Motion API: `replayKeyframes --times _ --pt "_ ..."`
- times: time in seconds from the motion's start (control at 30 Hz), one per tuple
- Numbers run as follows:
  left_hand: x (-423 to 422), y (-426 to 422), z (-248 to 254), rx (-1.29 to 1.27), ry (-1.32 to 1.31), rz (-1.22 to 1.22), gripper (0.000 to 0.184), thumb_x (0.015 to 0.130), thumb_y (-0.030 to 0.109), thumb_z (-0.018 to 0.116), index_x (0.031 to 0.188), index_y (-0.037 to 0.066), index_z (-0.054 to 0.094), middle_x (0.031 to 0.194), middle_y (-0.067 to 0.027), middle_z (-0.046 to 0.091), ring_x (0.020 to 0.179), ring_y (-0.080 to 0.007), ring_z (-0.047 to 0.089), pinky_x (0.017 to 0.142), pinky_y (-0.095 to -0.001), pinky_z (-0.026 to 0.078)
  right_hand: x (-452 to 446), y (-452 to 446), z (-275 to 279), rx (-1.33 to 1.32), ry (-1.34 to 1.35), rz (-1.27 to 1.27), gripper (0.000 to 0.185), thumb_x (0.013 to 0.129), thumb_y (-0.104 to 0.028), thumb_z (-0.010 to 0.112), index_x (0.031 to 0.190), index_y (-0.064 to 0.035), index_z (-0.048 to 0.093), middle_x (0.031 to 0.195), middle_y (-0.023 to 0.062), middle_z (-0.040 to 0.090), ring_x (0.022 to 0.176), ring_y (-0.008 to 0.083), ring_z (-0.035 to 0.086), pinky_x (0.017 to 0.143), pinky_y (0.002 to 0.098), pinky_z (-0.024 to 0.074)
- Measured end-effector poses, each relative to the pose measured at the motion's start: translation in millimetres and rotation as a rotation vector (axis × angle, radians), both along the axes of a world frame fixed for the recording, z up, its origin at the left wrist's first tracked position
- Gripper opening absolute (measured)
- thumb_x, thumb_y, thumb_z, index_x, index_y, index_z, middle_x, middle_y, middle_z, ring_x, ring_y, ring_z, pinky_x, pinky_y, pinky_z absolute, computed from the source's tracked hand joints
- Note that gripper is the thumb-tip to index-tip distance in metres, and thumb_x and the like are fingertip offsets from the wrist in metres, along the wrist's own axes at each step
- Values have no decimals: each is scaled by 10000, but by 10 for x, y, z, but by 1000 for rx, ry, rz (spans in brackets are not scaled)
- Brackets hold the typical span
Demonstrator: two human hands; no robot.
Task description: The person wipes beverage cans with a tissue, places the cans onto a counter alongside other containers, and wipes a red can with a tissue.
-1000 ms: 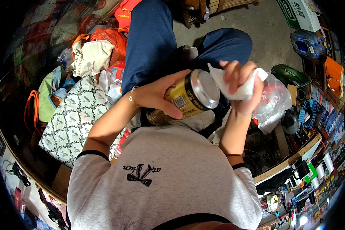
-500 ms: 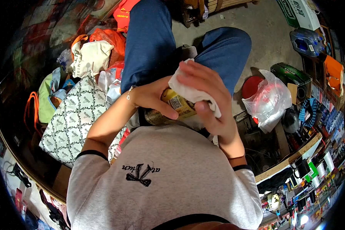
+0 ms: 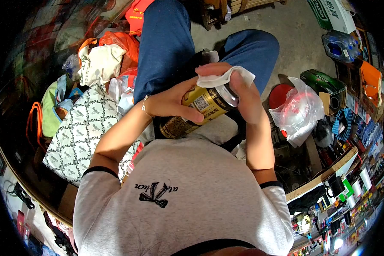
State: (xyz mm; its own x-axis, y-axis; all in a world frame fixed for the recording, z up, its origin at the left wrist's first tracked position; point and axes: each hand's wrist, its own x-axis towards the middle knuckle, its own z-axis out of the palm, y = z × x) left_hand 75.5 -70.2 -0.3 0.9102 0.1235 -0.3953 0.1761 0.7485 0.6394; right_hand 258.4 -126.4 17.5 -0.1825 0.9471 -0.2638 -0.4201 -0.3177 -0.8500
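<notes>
A gold-and-black drinks can (image 3: 211, 105) with a QR code on its side lies tilted above my lap, its silver end toward the right. My left hand (image 3: 170, 103) is wrapped round the can's body, thumb across the near side. In my right hand (image 3: 244, 96) is a folded white tissue (image 3: 219, 79), pressed against the can's upper side near the silver end. Part of that hand's fingers is hidden behind the tissue and the can.
Left of my legs stand a patterned white bag (image 3: 79, 132), a cream cloth bag (image 3: 101, 59) and red plastic bags (image 3: 123, 42). To the right are a clear plastic bag (image 3: 301, 106), a red stool top (image 3: 280, 96), a green box (image 3: 324, 86) and crowded shelves (image 3: 345, 217).
My right hand has swung from over the can to its right end, the tissue moving along with it. More of the can's label and its silver end now show.
</notes>
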Motion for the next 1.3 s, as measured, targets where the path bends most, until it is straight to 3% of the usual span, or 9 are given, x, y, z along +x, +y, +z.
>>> replayKeyframes --times 0.33,0.47,0.57,0.63,0.67,0.93,1.1,1.23,1.3 --pt "32 -18 -46 -30 -20 -42 886 663 125 758 1356 27 214 1235 -55 417 1127 -135 393 943 -269 336 39 40 -108 -11 125 47 396 915 -292 294 872 -8 566 855 84 528 826 175 494 772 270 367" --pt "31 1 -32 -28 -5 -67 884 655 128 765 1348 22 227 1229 -54 422 1119 -132 396 940 -269 339 69 -1 -214 -38 135 85 411 925 -308 282 917 -1 555 892 104 554 868 196 521 789 288 393" --pt "17 8 -29 -13 3 -75 879 648 127 769 1340 16 238 1219 -58 431 1113 -131 400 937 -271 342 16 -64 -297 -355 334 -139 445 934 -332 268 1024 15 532 983 149 573 951 246 542 840 329 419" --pt "28 21 16 1 3 -68 878 640 126 773 1334 12 246 1212 -59 437 1108 -131 403 936 -272 344 -12 -40 -314 -397 782 -182 481 939 -345 257 1162 30 459 1116 197 536 1046 292 523 897 365 416" --pt "51 42 57 30 -22 -69 879 631 129 778 1327 10 254 1206 -61 441 1106 -134 406 937 -274 344 -36 -41 -284 -519 590 -249 516 928 -359 274 1249 31 382 1193 213 486 1103 306 487 939 378 383" --pt "37 14 13 12 -92 -22 899 611 144 790 1320 11 253 1208 -69 442 1108 -140 407 946 -282 335 124 -81 -162 -232 516 -515 605 903 -427 271 1335 -3 263 1354 197 321 1219 339 362 1009 427 282" --pt "29 7 3 4 -102 -19 898 621 141 785 1326 15 243 1213 -66 440 1117 -137 398 947 -280 334 171 -103 -82 -99 797 -473 653 887 -472 273 1364 -30 211 1406 209 204 1266 353 283 1028 465 236" --pt "7 11 31 25 -84 -15 902 624 137 783 1331 16 236 1219 -67 436 1120 -139 396 948 -280 333 135 -105 -55 -53 805 -445 646 880 -456 314 1357 -30 224 1387 214 246 1248 358 311 1020 466 254" --pt "-8 -1 14 38 -96 10 921 626 130 781 1344 17 216 1231 -70 427 1124 -140 393 952 -280 329 113 -116 8 -175 408 -517 605 884 -407 348 1343 -25 249 1362 207 300 1222 347 354 1006 458 284"
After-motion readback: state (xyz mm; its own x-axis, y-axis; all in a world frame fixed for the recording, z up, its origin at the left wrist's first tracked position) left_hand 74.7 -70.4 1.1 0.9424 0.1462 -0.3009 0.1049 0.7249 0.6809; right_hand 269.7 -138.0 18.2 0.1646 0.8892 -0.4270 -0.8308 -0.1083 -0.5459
